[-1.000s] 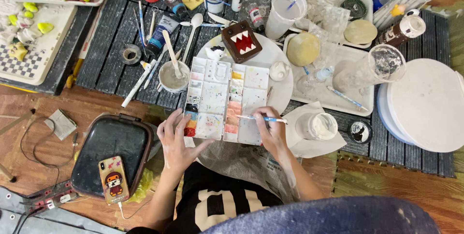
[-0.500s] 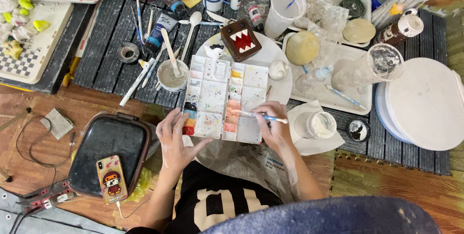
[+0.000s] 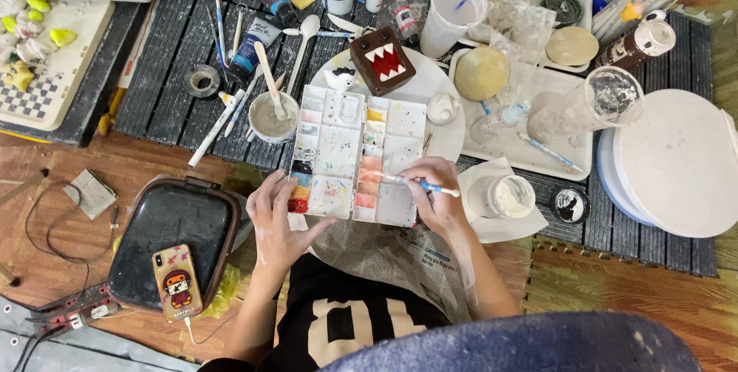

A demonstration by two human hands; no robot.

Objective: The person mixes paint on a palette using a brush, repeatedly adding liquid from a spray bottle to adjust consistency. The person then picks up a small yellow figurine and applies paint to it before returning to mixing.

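Observation:
A white paint palette [image 3: 346,149] with many stained wells lies in front of me. My left hand [image 3: 278,218] steadies its lower left corner, thumb on the coloured wells. My right hand [image 3: 432,194] grips a thin paintbrush [image 3: 421,184] with a blue and white handle. The brush tip rests in a pinkish well at the palette's right side. Just above the palette sits a brown box-shaped figure [image 3: 383,60] with a red mouth and white teeth, on a round white plate [image 3: 441,131].
A white cup of water [image 3: 503,195] stands right of my hand. A bowl with a stick [image 3: 272,115], brushes and paint tubes lie on the dark slatted mat [image 3: 161,49]. A black case [image 3: 169,241] with a phone [image 3: 177,281] sits left; round white discs [image 3: 676,158] at right.
The right hand has shifted slightly, moving the brush tip within the pinkish wells. The left hand stays on the palette's corner.

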